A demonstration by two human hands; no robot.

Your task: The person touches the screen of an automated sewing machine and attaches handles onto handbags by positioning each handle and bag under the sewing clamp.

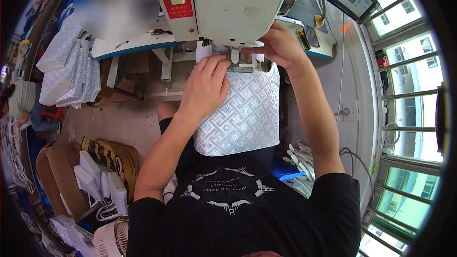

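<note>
A silver-grey patterned bag panel (240, 119) hangs from the sewing machine (238, 7) toward my lap, its top edge under the machine head beside the metal presser part (235, 56). My left hand (205, 84) is closed at the panel's upper left edge, fingertips bent together close to the presser part. On the other side, my right hand (284, 47) reaches under the machine head, with one digit stretched toward the presser part and the others apart from it. The machine head partly hides those fingers. I see nothing held in the right hand.
Patterned bags (71, 69) are stacked at the left by the machine table (131, 45). A cardboard box (59, 176) with white-handled pieces stands on the floor, near a fan (110, 238). White handles (301, 162) lie at the right. Another person (28, 104) is at far left.
</note>
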